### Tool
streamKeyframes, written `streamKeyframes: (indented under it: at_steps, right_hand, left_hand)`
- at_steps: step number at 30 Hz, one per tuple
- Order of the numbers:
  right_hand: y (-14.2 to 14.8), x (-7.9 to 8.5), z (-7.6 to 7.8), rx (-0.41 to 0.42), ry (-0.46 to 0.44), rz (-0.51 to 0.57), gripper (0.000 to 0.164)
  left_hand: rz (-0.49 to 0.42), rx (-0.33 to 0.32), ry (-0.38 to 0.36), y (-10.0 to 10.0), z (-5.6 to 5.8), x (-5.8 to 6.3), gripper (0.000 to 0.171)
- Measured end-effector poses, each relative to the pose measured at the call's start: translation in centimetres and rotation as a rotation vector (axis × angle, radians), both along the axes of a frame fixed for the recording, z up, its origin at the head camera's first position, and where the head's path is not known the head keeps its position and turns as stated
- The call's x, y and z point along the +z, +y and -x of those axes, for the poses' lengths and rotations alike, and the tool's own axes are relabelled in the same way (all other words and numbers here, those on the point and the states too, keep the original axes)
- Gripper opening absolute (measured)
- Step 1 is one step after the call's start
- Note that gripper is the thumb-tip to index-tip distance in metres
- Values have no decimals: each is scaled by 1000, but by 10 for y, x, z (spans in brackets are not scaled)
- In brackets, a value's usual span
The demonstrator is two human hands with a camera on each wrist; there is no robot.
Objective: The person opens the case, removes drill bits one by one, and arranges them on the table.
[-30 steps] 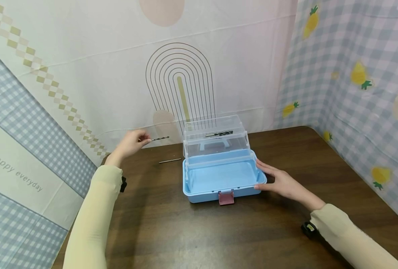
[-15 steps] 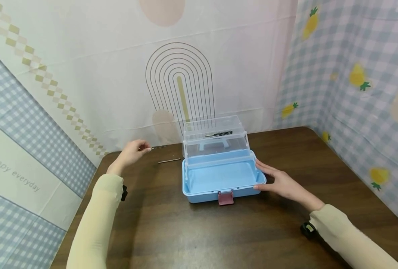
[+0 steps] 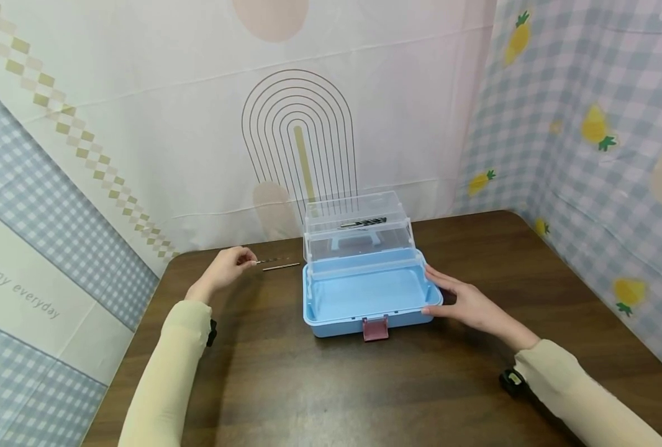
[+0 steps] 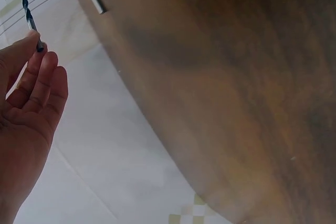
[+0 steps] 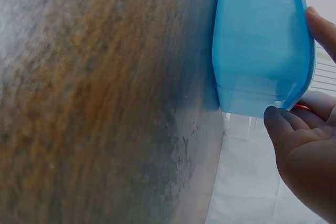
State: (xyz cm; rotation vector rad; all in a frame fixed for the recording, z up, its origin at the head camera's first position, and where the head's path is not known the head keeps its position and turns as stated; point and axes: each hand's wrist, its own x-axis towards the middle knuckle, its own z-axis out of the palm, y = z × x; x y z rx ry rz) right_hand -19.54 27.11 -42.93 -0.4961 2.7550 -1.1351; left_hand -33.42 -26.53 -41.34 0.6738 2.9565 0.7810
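My left hand (image 3: 231,266) pinches a drill bit (image 4: 26,6) by its plain shank between thumb and fingertips, the dark twisted end pointing away. Low over the table, it overlaps the area behind a second, loose drill bit (image 3: 281,267). That loose bit also shows at the top of the left wrist view. A light-blue toolbox (image 3: 376,326) stands unlatched with its clear upper part raised. More drill bits (image 3: 364,222) lie in a clear tray there. My right hand (image 3: 467,303) holds the toolbox's right end, thumb at the front corner and fingers farther back along the rim.
The brown wooden table (image 3: 308,391) ends at a patterned cloth backdrop (image 3: 197,124) behind. A checked cloth with pineapples (image 3: 588,186) hangs along the right side. The toolbox's reddish latch (image 3: 376,329) hangs down at the front.
My left hand has come down and slightly right with the drill bit, from above the table's back edge to close by the loose bit. The right hand and toolbox stay put.
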Motion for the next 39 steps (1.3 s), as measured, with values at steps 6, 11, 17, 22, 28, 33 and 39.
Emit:
streamKeyframes:
  at_steps: [6, 11, 17, 22, 28, 33, 39]
  right_hand:
    - [0, 0, 0, 4, -3, 9, 89]
    - [1, 0, 0, 3, -2, 10, 89]
    - [1, 0, 0, 2, -5, 10, 89]
    - [1, -1, -1, 1, -4, 9, 90]
    - [0, -1, -3, 0, -4, 15, 90]
    - [-1, -1, -3, -1, -6, 19, 90]
    - [0, -1, -2, -2, 1, 13, 90]
  left_hand:
    - [1, -31, -3, 4, -3, -11, 9]
    - [10, -38, -8, 6, -4, -20, 7]
    - [28, -42, -16, 6, -2, -31, 6]
    - [36, -37, -28, 8, -2, -36, 7]
    - [50, -23, -52, 10, -3, -39, 8]
    - [58, -22, -37, 10, -2, -41, 7]
    - [57, -25, -30, 10, 0, -42, 7]
